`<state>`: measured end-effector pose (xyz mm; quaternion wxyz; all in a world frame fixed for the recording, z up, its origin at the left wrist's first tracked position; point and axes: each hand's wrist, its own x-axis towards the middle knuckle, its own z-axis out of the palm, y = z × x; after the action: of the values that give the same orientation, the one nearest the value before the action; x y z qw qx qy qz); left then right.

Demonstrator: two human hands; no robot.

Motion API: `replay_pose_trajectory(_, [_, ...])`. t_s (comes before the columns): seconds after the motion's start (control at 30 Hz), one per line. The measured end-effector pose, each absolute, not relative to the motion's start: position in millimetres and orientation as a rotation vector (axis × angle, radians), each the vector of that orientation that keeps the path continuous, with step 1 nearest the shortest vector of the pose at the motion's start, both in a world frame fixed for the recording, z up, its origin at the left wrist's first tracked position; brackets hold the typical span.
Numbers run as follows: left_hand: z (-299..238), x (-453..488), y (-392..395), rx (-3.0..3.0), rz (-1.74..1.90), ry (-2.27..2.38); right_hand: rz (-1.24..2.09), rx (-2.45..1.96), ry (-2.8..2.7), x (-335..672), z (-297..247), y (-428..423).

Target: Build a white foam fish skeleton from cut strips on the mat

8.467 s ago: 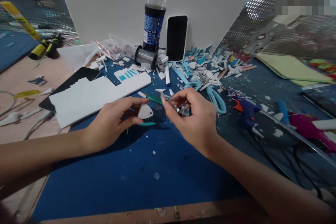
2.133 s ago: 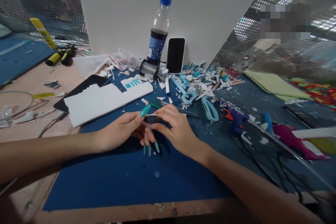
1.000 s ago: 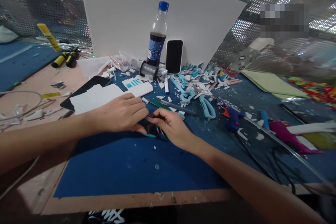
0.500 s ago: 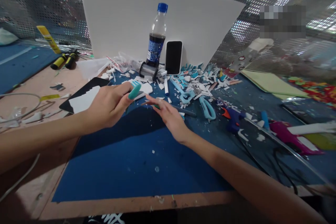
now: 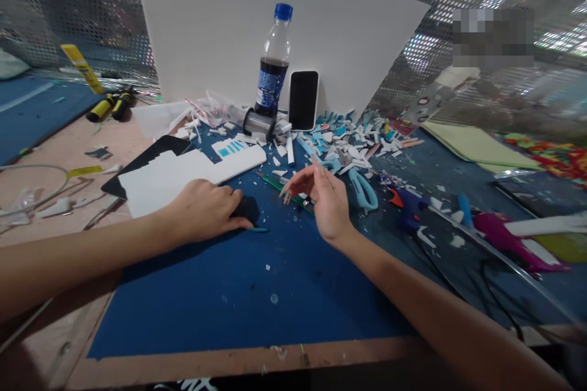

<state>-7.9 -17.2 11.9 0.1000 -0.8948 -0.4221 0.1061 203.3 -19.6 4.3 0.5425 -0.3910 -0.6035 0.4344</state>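
Note:
My left hand (image 5: pixel 208 211) rests low over the blue mat, palm down. Its fingers are bent and its thumb stretches away from them, with a teal tip that looks like a long nail. Beside it lies a long, stepped white board piece (image 5: pixel 183 166). A small white piece with teal stripes (image 5: pixel 232 148) is just behind that. My right hand (image 5: pixel 328 198) is turned on its side with loosely curled, parted fingers; no object shows in its grasp. A thin green tool (image 5: pixel 271 181), partly hidden by the fingers, lies at a slant below them.
Scraps (image 5: pixel 343 134) heap at the back around a cola bottle (image 5: pixel 273 76) on a spool and a leaning phone (image 5: pixel 303 101). Light-blue scissors (image 5: pixel 364 190) and a blue glue gun (image 5: pixel 408 208) sit at right. A dark tablet-like slab (image 5: pixel 121 182) is under the white board.
My left hand has come down toward the mat, uncovering the white board and striped piece. My right hand has moved right and turned, leaving more of the green tool visible.

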Motion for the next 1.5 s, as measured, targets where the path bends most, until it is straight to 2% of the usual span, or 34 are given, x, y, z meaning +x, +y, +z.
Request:
replay_pose_trajectory(0.13, [15,-10,-15,-2.606,0.316,-1.327,1.022,-0.952,-1.561,204,5,-26])
replay_pose_trajectory(0.27, [13,-13,-15,-2.636,0.244,-1.276,0.746,-0.861,-1.985,210,4,-30])
replay_pose_trajectory(0.4, [10,-13,-15,-2.67,0.189,-1.166,0.484,-0.59,-2.391,211,5,-34])
replay_pose_trajectory(0.6, [7,-13,-12,-2.709,0.149,-1.0,0.105,-0.484,-2.602,204,4,-39])
replay_pose_trajectory(0.8, [7,-13,-10,-2.723,0.183,-1.034,-0.103,-0.851,-2.667,213,2,-27])
replay_pose_trajectory(1.0, [6,-13,-10,-2.703,0.192,-1.082,-0.089,-1.256,-2.682,217,-2,-16])
replay_pose_trajectory(1.17, [2,-14,-9,-2.764,0.065,-1.046,-0.137,-1.441,-2.598,213,-5,-14])
replay_pose_trajectory(1.5, [0,-14,-10,-2.775,0.082,-1.066,-0.206,-1.74,-2.437,212,-6,-5])
